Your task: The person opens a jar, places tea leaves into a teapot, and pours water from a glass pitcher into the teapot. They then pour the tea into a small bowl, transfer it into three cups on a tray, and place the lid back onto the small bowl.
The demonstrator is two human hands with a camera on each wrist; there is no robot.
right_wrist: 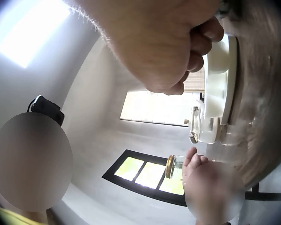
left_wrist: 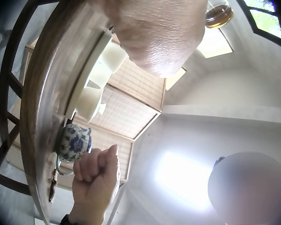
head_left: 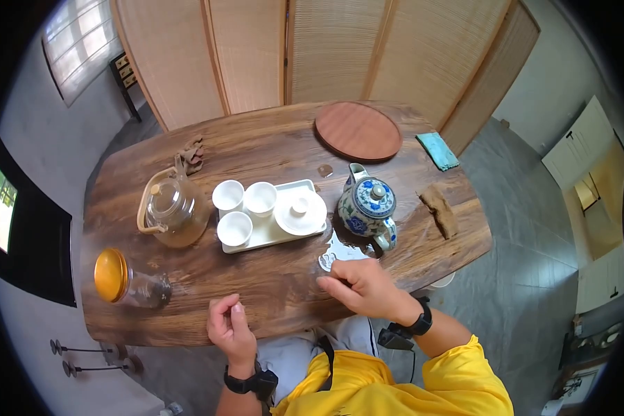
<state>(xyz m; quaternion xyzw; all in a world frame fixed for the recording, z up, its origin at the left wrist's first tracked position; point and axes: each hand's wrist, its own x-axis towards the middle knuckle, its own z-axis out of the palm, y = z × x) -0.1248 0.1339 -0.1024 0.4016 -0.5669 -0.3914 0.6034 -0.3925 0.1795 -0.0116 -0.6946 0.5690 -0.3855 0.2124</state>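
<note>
My right hand [head_left: 362, 286] is held over the near table edge, fingers curled in toward the palm, with nothing seen in it. Just beyond it stands a blue-and-white floral teapot [head_left: 367, 206], lid on, beside a puddle of spilled water [head_left: 341, 251]. At the front edge, my left hand [head_left: 233, 330] hovers palm up, fingers loosely bent and holding nothing. Ahead of the hands, a white tray [head_left: 274, 237] carries white cups [head_left: 234, 229] and a lidded white gaiwan [head_left: 300, 213]. The right hand shows as a fist [left_wrist: 96, 171] in the left wrist view.
To the left stand a glass teapot [head_left: 180, 215] of amber liquid and a gold-lidded glass jar [head_left: 142, 286]. A round wooden tray [head_left: 358, 130] lies at the back, a teal cloth [head_left: 437, 150] and a brown cloth [head_left: 439, 211] to the right. A folding screen [head_left: 336, 52] stands behind.
</note>
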